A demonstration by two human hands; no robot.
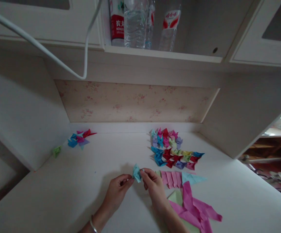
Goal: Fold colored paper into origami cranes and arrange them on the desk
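Note:
A small light-blue folded paper piece is held up between my two hands, over the white desk. My left hand pinches its left side between thumb and fingertips. On the other side, my right hand grips its right edge in the same way. Just right of my right hand lies a row of pink folded paper strips, with a pale blue pointed paper piece at its end. Nearer to me, a large magenta folded paper piece rests over pale green paper.
Rows of small colourful origami pieces stand at the back right. A smaller origami cluster and a green piece lie at the back left. Overhead, a white cable hangs before a shelf with plastic bottles.

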